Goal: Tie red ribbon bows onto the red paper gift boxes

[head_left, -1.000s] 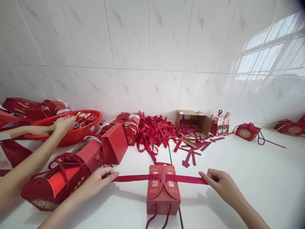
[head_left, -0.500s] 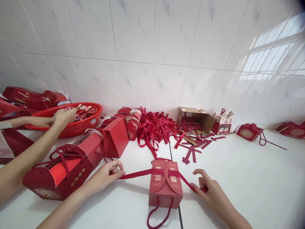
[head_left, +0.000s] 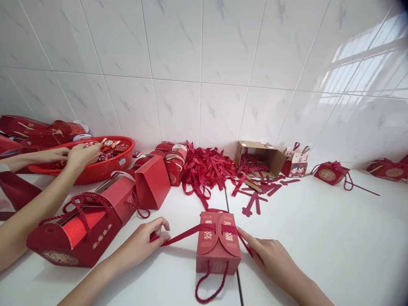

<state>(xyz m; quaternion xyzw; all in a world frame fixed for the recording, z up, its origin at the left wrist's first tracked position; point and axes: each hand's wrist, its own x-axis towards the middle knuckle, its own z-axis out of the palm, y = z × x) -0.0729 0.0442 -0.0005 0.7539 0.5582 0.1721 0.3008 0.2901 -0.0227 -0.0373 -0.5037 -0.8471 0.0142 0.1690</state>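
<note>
A small red gift box (head_left: 218, 250) with gold characters stands on the white table in front of me, its two curved flaps folded together on top. A dark red ribbon (head_left: 188, 233) runs through the slots in the flaps and out to both sides. On the left, my left hand (head_left: 149, 236) pinches one end of it. My right hand (head_left: 266, 253) is close against the box's right side, its fingers closed on the other end and the index finger at the top edge. A twisted cord handle (head_left: 212, 293) hangs toward me from the box's near side.
Another person's hands (head_left: 81, 155) reach into a red basin (head_left: 95, 172) of wrapped sweets at left. Nearby stand a larger red box (head_left: 86, 238), a ribbon pile (head_left: 207, 168), a cardboard box (head_left: 277, 159) with flat strips, and finished red boxes (head_left: 330, 173) at right.
My right hand has moved left, up against the box, while keeping the ribbon. My left hand still holds its end, a little lower. The view has shifted slightly.
</note>
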